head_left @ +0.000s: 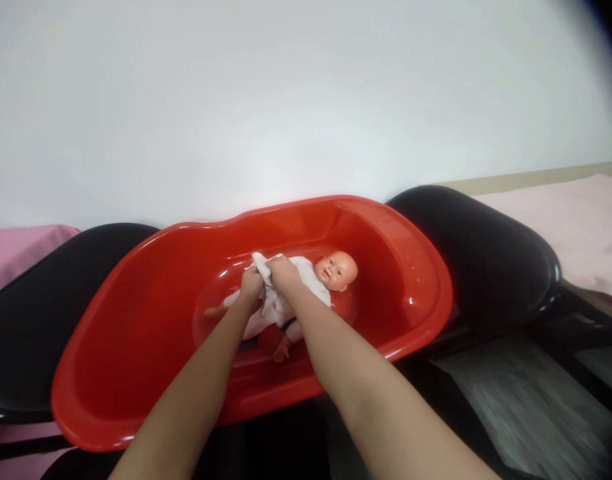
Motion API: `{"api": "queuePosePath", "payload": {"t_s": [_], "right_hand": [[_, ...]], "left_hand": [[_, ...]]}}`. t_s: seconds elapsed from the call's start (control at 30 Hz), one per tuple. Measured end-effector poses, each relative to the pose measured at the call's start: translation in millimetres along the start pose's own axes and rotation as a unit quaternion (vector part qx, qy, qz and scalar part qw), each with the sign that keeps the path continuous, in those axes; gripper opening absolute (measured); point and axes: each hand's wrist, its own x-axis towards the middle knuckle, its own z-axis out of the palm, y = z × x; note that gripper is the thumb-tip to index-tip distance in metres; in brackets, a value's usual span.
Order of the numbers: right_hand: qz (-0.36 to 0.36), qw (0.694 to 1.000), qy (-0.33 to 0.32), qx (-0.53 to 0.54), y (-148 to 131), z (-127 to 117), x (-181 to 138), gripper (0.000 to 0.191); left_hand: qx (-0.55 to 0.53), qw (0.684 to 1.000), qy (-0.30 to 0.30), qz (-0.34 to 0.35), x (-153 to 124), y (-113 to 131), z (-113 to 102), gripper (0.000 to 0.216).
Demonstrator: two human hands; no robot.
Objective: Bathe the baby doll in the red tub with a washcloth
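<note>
A baby doll (342, 267) lies on its back in a red baby bathtub (421, 273), head toward the right and feet toward the left. It wears a white garment (310, 275), bunched up around the middle. Both my hands are over the doll's belly with the cloth between them. My left hand (251, 284) is closed on the garment's left part. Beside it, my right hand (284, 272) pinches the same cloth a little nearer the doll's chest. One doll hand (282, 349) rests low in the tub, with a dark band near its wrist. My forearms hide part of the doll's legs.
The tub stands across black chairs, one seat (481, 253) at the right and another (61, 313) at the left. A white wall (306, 100) rises behind. Pink coverings show at the left (26, 250) and right (576, 227).
</note>
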Motion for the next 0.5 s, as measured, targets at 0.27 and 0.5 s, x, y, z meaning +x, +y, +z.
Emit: {"api": "queuePosePath", "payload": {"t_s": [0.27,0.5], "right_hand": [[0.009,1.0,-0.004,0.014,1.2,2.5,2.8,0.028],[0.07,0.99,0.027,0.118,-11.8,-9.4,10.1,0.031]], "left_hand": [[0.052,0.998,0.006,0.022,-2.6,4.8,1.0,0.011],[0.115,0.993,-0.023,0.012,-5.9,4.0,-2.8,0.009]]}}
